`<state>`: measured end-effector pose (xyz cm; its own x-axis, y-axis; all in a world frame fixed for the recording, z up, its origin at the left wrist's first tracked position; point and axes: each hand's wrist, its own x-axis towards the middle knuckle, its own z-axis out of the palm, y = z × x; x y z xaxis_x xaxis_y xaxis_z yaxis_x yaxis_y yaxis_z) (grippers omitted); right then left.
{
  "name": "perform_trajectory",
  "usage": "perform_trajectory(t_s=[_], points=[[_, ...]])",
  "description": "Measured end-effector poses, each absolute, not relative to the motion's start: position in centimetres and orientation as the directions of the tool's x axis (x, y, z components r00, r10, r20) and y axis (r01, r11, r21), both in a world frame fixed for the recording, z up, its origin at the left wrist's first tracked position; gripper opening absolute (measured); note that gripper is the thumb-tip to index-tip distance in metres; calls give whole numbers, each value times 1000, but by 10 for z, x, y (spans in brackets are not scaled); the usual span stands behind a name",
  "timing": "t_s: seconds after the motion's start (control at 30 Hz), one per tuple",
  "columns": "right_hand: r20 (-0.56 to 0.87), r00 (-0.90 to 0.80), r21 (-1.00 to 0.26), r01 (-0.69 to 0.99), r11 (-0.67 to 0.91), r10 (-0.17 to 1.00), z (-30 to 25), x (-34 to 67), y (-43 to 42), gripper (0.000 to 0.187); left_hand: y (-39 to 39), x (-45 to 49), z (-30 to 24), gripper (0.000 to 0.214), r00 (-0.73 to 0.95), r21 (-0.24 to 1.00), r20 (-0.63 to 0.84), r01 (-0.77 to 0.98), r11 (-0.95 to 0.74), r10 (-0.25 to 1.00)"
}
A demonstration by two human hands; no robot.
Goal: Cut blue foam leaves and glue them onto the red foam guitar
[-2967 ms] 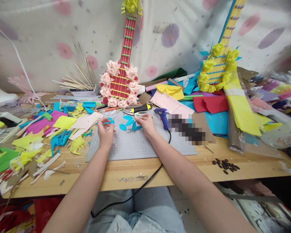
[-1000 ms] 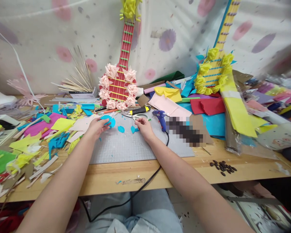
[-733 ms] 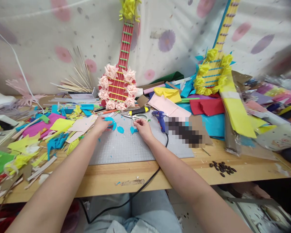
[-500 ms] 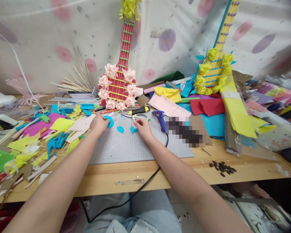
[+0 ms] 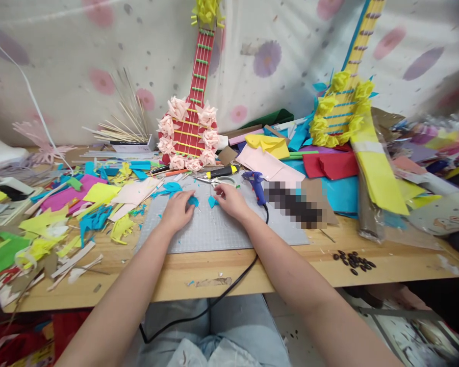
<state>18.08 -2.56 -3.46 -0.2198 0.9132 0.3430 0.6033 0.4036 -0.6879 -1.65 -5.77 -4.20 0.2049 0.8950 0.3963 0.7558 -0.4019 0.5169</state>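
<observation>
The left hand (image 5: pixel 177 210), palm down, curls its fingers at one blue, pointed paper leaf (image 5: pixel 193 201); a second blue paper leaf (image 5: pixel 213 202) lies on the grey gridded mat (image 5: pixel 214 237) by the right hand (image 5: pixel 231 201), fingers bent. Whether either pinches, I can't make out from here.

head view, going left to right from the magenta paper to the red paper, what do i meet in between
Magenta paper → left hand → blue paper leaf between the hands → right hand → blue glue gun → red paper.
</observation>
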Motion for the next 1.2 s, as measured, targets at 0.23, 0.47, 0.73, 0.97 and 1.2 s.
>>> perform_trajectory(t_s=[0.23, 0.47, 0.73, 0.97, 1.2], points=[[325, -360, -594, 642, 485, 875, -33, 169, -39, 38, -59, -20, -39, 40, 123, 575, 395, 740, -349, 911], [347, -414, -568, 621, 539, 842, -37, 160, -43, 30, -57, -23, -40, 37, 39, 690, 359, 662, -293, 933], [343, -329, -712, 520, 472, 880, -38, 159, -40, 17, -58, -14, -35, 37, -86, 950, 226, 240, -200, 970], [399, -279, -706, 515, 486, 874, -36, 161, -39, 6, -58, -12, -32, 42, -193, 987, 147, 96, -130, 970], [415, -95, -747, 532, 399, 905, -39, 168, -30, 15, -57, -14, -37, 44, -209, 994, 98, 67, -86, 973]])
